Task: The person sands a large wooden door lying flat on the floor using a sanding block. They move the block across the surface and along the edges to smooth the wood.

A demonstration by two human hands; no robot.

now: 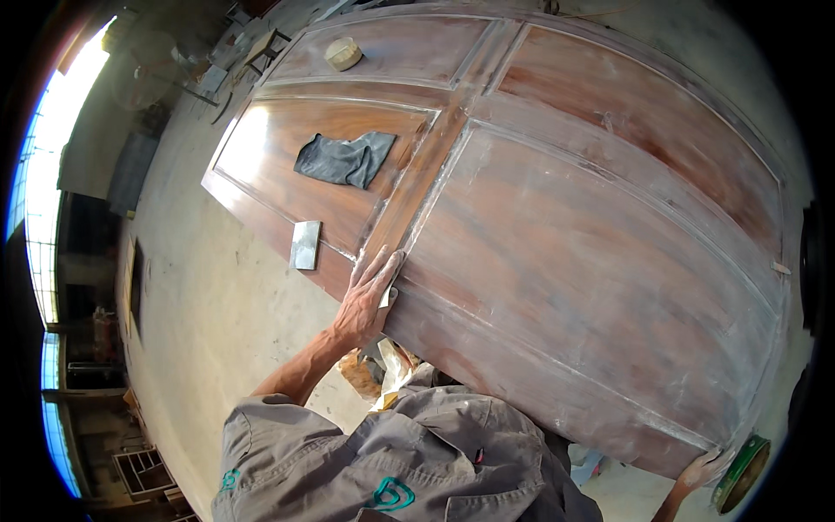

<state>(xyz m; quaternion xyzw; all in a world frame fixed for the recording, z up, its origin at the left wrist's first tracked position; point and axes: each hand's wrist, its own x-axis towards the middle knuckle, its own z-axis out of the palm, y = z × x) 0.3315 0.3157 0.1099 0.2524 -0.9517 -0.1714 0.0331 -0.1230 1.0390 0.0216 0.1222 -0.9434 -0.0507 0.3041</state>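
Observation:
A large brown wooden panelled door [583,235] lies flat in front of me, hazed with whitish dust. My left hand [370,296] presses on its near frame where the mouldings meet, fingers stretched over a folded piece of sandpaper [386,297] whose pale edge shows beside the fingers. At the door's near right corner, my right hand [701,470] rests on the edge with its fingers out and nothing visible in them. Beyond the left hand are a thin metal plate [305,244] and a crumpled dark grey cloth [345,159], both on the door.
A round pale tin or roll [344,54] sits on the far left panel. Close to my right hand stands a green-rimmed round container [742,474]. Crumpled scraps [387,370] show below the near edge. A stool [265,50] stands on the concrete floor at far left.

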